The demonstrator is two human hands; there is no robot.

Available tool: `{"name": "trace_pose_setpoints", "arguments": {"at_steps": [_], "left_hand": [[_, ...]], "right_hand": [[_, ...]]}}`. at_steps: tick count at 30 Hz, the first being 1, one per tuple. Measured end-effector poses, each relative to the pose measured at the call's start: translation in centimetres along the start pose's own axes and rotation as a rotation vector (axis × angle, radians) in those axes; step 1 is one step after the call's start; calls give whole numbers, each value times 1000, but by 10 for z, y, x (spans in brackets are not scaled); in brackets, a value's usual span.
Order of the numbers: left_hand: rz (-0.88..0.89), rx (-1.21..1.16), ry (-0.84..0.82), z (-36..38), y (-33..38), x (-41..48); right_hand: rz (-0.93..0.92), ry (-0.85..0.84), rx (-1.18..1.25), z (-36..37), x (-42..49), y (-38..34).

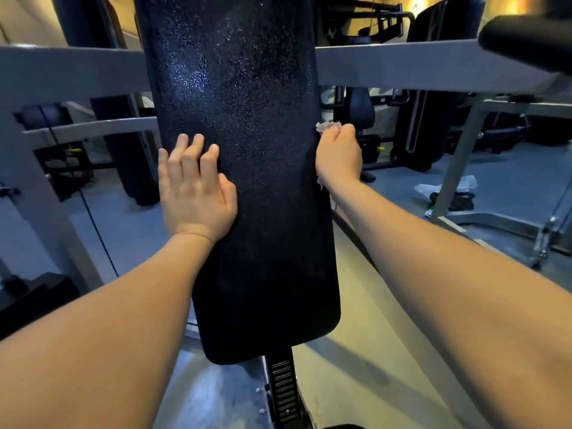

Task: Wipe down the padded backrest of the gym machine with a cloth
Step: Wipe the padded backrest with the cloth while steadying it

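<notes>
A tall black padded backrest (247,181) fills the middle of the view, its upper part glistening with droplets. My left hand (195,187) lies flat on its left edge, fingers straight and pointing up. My right hand (339,156) is curled at the backrest's right edge and grips a small crumpled pale cloth (325,126), which sticks out above the knuckles and touches the pad's side. Most of the cloth is hidden inside the fist.
Grey steel frame bars (402,61) cross behind the backrest on both sides. A black notched adjustment post (283,394) runs down below the pad. A plastic bag and dark items (448,193) lie on the floor at the right. Other black machines stand behind.
</notes>
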State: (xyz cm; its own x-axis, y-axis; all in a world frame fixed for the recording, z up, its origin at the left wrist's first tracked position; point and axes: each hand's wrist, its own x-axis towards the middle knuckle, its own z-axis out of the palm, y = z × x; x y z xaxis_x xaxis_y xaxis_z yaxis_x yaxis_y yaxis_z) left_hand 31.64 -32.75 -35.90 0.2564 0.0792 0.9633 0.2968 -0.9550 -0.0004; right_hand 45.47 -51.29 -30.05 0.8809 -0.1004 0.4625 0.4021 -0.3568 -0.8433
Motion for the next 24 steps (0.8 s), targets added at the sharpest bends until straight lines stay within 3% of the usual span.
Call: {"name": "trace_pose_setpoints", "arguments": {"at_steps": [10,12,14,16,18,21,22,24], "left_hand": [[4,3,27,2,-1,0],[7,3,31,3,-2,0],[7,-2,28,2,-2,1],[7,0,15,1,-2,1],[5,-6,5,1,-3,2],[6,-7,13,2,-2,1],[7,-3,17,2,-2,1],[6,-3,28,2,-3,1]], "right_hand": [[-352,198,-229,3,27,-53],[-591,148,-358,9,7,-50],[-931,-6,-482,14,-14,-42],[-1125,-4,-609,10,-9,-38],[-1033,110,-646,0,9,-46],[-651,191,-551,1,12,-60],[-641,185,-515,9,2,-63],[-835,76,-453,27,-31,-65]]}}
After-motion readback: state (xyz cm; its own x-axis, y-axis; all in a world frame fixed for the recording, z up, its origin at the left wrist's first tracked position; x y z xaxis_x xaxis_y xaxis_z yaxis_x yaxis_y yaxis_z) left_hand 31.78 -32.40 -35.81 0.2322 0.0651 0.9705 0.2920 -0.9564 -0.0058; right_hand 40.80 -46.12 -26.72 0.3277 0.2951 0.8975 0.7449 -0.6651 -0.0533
